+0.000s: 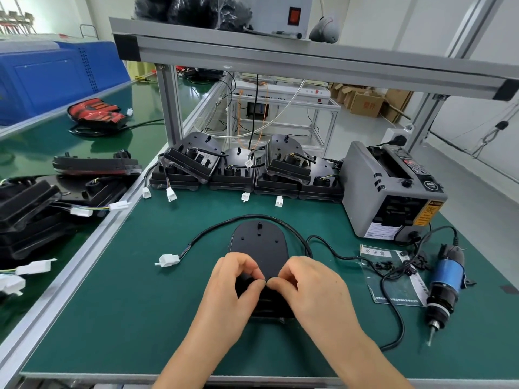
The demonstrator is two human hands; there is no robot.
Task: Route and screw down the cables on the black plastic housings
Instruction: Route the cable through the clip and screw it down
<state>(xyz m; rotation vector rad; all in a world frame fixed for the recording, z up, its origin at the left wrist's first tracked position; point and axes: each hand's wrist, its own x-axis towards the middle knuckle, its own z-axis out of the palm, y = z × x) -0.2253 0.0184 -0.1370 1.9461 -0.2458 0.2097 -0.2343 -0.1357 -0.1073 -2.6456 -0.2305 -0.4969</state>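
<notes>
**Head view: both hands pinched at near end of housing, routing step**

Housing point(258, 242) lies flat on the green mat point(140, 318), rounded end pointing away from you. Its cable point(213, 228) loops loose round the far end and comes down the right side until your right hand hides it. The white connector point(168, 260) lies free on the mat to the left.

Grip: your left hand point(233, 284) and right hand point(311, 287) are both curled, thumb and forefinger tips meeting over the housing's near end. The pinched item is hidden by your fingers. Judged to be the cable where it enters the housing. Most of the housing body sits beyond the pinch, the cable's slack beyond that.

Risks:
- Nothing looks screwed yet, so if you let go to fetch the driver the cable may spring out of its seat.
- Pulling hard at the pinch could drag the slack loop and the connector across the mat.
- A second black cord runs just beside the housing's right side and could be mistaken for the cable or snagged.

Outward: electric screwdriver point(443, 287) lies well to your right, with small black parts point(384, 266) on a sheet between it and the housing. A grey tape dispenser point(390, 192) stands behind it, and stacked housings point(233, 169) line the back.
</notes>
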